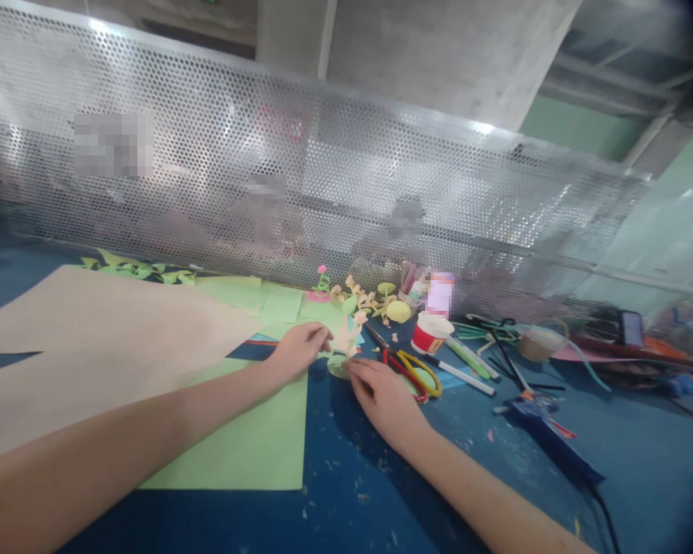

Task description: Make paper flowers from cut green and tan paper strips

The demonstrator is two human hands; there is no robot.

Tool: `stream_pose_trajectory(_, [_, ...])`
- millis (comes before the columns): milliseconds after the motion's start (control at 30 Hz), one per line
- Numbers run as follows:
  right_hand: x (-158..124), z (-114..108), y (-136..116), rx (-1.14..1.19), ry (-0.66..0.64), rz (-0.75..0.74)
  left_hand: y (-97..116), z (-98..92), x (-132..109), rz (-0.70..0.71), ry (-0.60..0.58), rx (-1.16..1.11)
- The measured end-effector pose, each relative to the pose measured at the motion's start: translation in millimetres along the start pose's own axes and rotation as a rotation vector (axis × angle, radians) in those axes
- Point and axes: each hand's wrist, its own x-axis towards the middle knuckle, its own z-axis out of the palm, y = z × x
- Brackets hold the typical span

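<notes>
Left hand (300,350) half-curled, can't tell if holding; right hand (384,392) pinching, fingers nearly together. Scissors (405,358) just right: a bump could shove them. Green paper disc (338,367), at right fingertips: overpinching could crease it.

Paper disc (338,367) left of scissors (409,362), glue gun (551,437) right

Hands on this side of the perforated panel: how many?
2. The left hand is just left of the green paper disc; the right hand has its fingertips at the disc's right edge. Any behind the perforated panel are too blurred to count.
</notes>
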Motion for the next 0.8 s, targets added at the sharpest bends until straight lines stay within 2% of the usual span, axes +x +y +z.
stream_pose_trajectory(200, [-0.5, -1.2, -1.7, -0.042, -0.048, -0.029, 0.8, 0.5, -0.8, -0.004, 0.007, -0.006])
stream_pose_trajectory(367, [-1.0, 0.7, -0.8, -0.056, -0.039, -0.047, 0.6, 0.6, -1.1, -0.004, 0.010, 0.000])
stream_pose_trajectory(567, [-1.9, 2.0, 1.1, -0.056, -0.073, -0.025, 0.4, 0.0, -1.8, 0.009, 0.008, 0.004])
stream_pose_trajectory(800, [-1.0, 0.1, -1.9, 0.003, -0.021, -0.024, -0.5, -0.5, 0.4, 0.011, -0.006, 0.004])
